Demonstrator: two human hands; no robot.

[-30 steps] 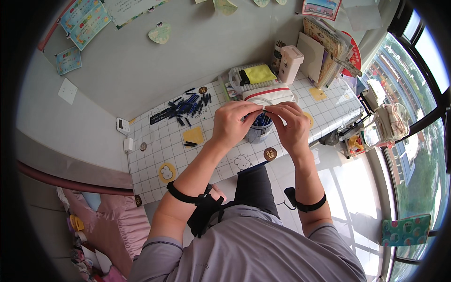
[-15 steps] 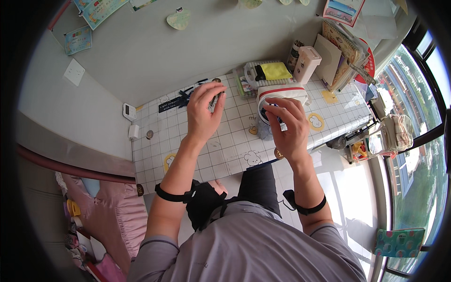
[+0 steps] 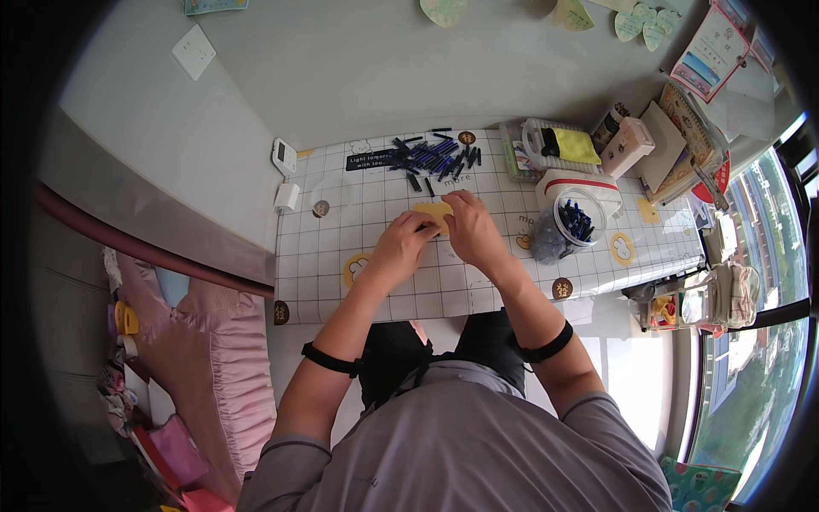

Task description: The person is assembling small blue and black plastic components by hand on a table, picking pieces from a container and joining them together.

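My left hand [image 3: 405,241] and my right hand [image 3: 469,224] meet at the middle of the gridded table [image 3: 426,286]. Their fingertips are curled together at a small yellow flat piece [image 3: 432,208] lying there. Whether they pinch it or hold some smaller thing is hidden by the fingers. Just beyond the hands lies a scattered pile of several small blue and black sticks [image 3: 435,158]. To the right of my right hand stands a clear cup [image 3: 577,224] with more blue sticks in it.
A white pouch with a red stripe [image 3: 580,182] lies behind the cup. A clear box with a yellow cloth [image 3: 559,145], a pink box [image 3: 627,147] and books [image 3: 682,141] crowd the far right corner. Pink bedding [image 3: 213,341] lies left of the table.
My left hand has drawn back from the pile of sticks and my right hand has left the cup. Both now meet at the yellow piece in the middle.
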